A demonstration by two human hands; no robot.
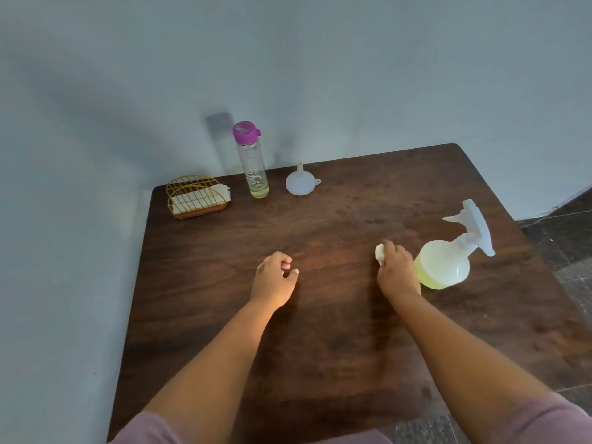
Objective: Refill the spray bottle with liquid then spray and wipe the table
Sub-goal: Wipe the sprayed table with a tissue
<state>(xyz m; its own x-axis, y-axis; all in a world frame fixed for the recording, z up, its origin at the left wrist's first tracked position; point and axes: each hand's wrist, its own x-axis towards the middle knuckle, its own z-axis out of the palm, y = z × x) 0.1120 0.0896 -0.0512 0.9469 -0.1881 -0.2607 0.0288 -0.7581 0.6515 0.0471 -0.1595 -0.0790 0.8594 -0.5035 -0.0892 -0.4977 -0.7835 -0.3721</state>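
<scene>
A white spray bottle [448, 261] with yellow-green liquid in its lower part stands at the right of the dark wooden table [224, 315]. Just left of it, my right hand [397, 270] grips a crumpled white tissue [380, 253] against the tabletop. My left hand [275, 277] rests near the table's middle with its fingers loosely curled, holding nothing. Damp patches show on the wood beyond my right hand.
At the back stand a tall clear bottle [253, 165] with a purple cap and a little yellow liquid, an upturned white funnel [300, 182], and a gold wire holder [197, 197] with white napkins. A wall runs behind and to the left; dark floor lies to the right.
</scene>
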